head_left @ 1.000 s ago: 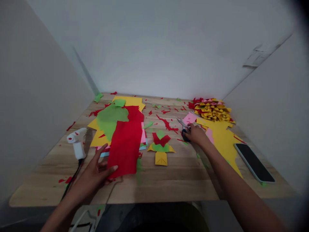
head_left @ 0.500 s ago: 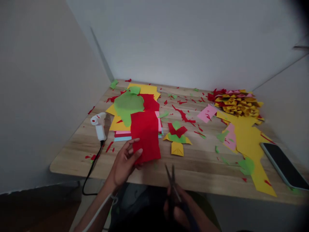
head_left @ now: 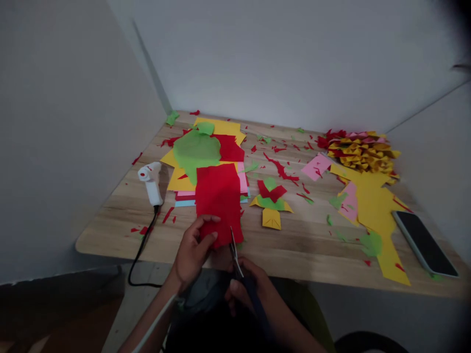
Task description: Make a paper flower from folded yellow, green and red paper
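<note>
My left hand (head_left: 195, 250) pinches the lower left part of a red paper sheet (head_left: 219, 196), thumb and fingers closed on it. The sheet's far end reaches over a stack of coloured paper. In my right hand (head_left: 248, 289) is a pair of scissors (head_left: 235, 255), pointing away from me. One blade lies over the sheet's near edge, towards its right side; the other blade seems to be beneath the paper. To the right of the sheet lies a folded yellow paper piece (head_left: 271, 218) with green and red paper above it.
A white glue gun (head_left: 151, 184) with a black cord stands at the left. Green paper (head_left: 196, 149) covers part of the stack. At the right are a phone (head_left: 425, 242), a large yellow paper (head_left: 375, 201) and a folded-paper pile (head_left: 364, 152). Red and green scraps litter the table (head_left: 309, 255).
My right hand has brought the scissors up and left from beside the red paper onto its near edge. My left hand still holds the sheet. The view has shifted slightly.
</note>
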The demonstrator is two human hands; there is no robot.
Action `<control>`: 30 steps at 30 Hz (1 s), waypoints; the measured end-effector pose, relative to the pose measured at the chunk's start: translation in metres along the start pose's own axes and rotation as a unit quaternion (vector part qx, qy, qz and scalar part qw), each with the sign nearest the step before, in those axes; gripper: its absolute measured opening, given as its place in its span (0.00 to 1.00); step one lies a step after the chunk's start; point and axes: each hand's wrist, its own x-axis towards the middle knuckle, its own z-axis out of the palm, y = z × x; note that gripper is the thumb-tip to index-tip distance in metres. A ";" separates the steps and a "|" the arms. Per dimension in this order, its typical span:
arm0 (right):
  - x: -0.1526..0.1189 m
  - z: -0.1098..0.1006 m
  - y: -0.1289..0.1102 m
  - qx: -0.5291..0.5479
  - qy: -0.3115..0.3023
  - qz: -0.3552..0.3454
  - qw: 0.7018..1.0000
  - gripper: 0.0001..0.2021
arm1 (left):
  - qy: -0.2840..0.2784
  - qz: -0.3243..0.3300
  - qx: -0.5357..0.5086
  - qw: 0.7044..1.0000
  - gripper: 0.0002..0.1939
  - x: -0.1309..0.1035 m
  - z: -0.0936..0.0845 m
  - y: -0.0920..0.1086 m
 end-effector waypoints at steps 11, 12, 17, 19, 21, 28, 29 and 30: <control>0.000 0.000 -0.007 -0.022 0.001 -0.003 1.000 0.29 | -0.021 0.043 0.104 0.993 0.23 0.001 0.008 -0.009; 0.000 0.000 -0.006 -0.022 0.002 -0.005 1.000 0.28 | -0.019 0.044 0.106 0.993 0.22 0.002 0.008 -0.010; -0.004 -0.001 -0.006 -0.014 -0.012 -0.027 0.999 0.25 | -0.007 0.046 0.103 0.994 0.21 0.001 0.008 -0.014; -0.004 -0.001 -0.006 -0.022 -0.011 -0.035 0.999 0.24 | 0.000 0.045 0.099 0.994 0.21 0.000 0.008 -0.015; -0.003 0.000 -0.006 -0.026 -0.005 -0.034 0.999 0.25 | 0.004 0.050 0.103 0.993 0.21 -0.001 0.008 -0.015; 0.001 0.004 0.000 -0.013 0.026 -0.011 1.000 0.28 | -0.015 0.054 0.102 0.993 0.21 -0.006 0.005 -0.012; 0.001 0.005 0.000 -0.015 0.029 -0.005 0.999 0.29 | -0.017 0.050 0.100 0.994 0.22 -0.006 0.005 -0.012; 0.001 0.005 -0.001 -0.018 0.031 0.002 0.999 0.30 | -0.017 0.047 0.099 0.994 0.22 -0.006 0.005 -0.012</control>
